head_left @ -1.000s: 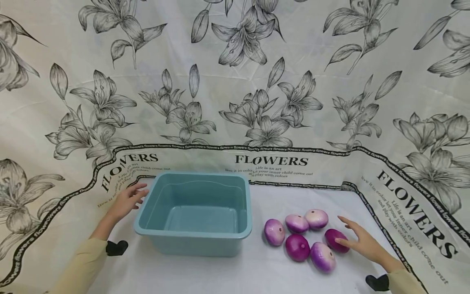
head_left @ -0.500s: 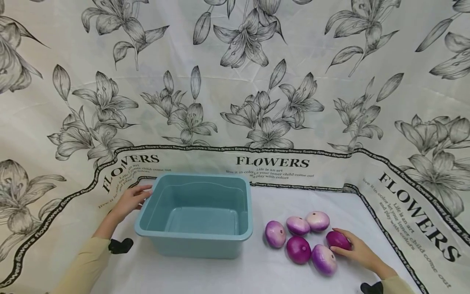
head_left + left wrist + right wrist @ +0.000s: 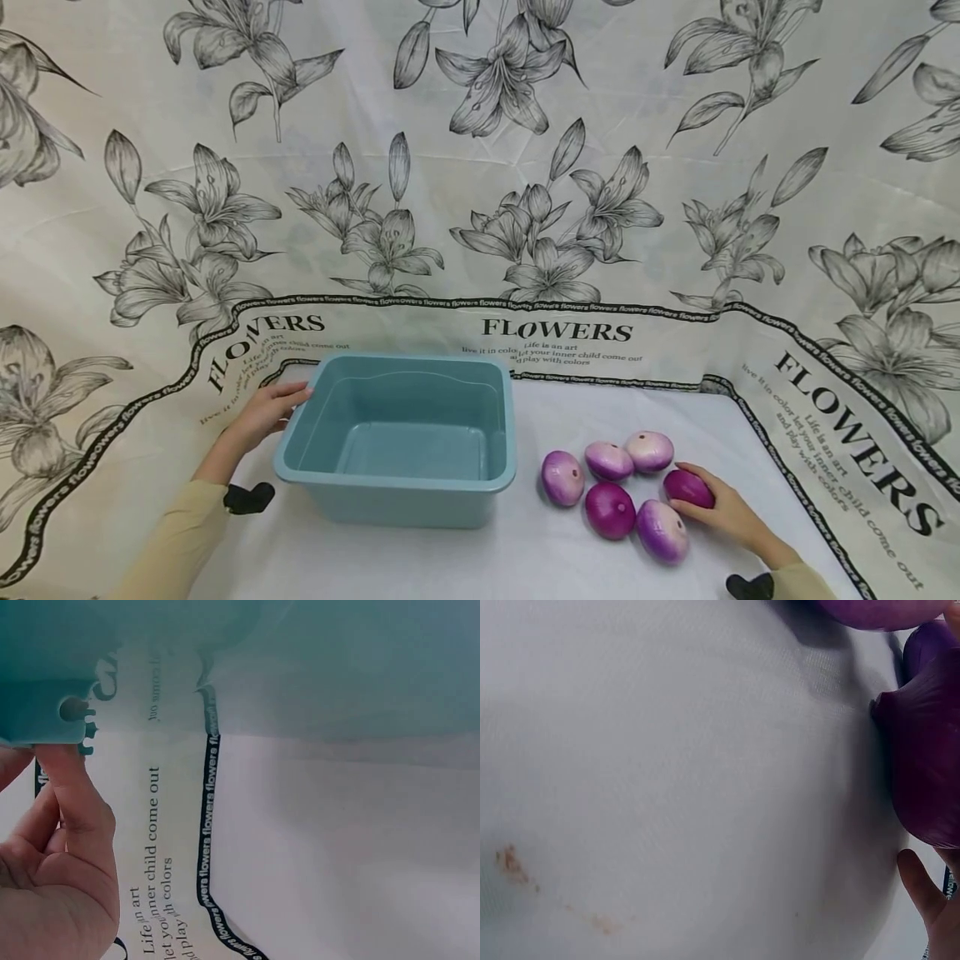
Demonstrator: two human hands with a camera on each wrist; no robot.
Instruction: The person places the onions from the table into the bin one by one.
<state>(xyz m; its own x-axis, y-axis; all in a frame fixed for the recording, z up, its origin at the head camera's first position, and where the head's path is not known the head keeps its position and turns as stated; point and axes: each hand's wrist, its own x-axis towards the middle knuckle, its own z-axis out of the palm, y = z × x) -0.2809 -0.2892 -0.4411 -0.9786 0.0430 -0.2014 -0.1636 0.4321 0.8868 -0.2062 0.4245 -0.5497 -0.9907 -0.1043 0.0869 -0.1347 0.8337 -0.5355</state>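
Note:
A blue-green plastic basin [image 3: 393,500] stands on the white cloth, left of the middle. My left hand [image 3: 258,417] holds its left rim, and in the left wrist view that hand's fingers [image 3: 79,802] reach up against the underside of the lip. At the right, my right hand [image 3: 727,510] grips a dark purple-red onion [image 3: 688,488] between thumb and fingers. The same onion [image 3: 930,757] shows its pointed tip in the right wrist view, with part of the hand below it. Beside it are another dark red onion [image 3: 609,510] and a paler purple one [image 3: 662,532].
More purple-white onions, one at the left [image 3: 562,478], one behind [image 3: 609,460] and one farther back [image 3: 648,451], lie in the same cluster right of the basin. A white curtain [image 3: 555,250] printed with flowers rises behind and at both sides.
My right hand has moved left and closed round the dark red onion at the cluster's right. My left hand has come in from beside the basin to its left rim.

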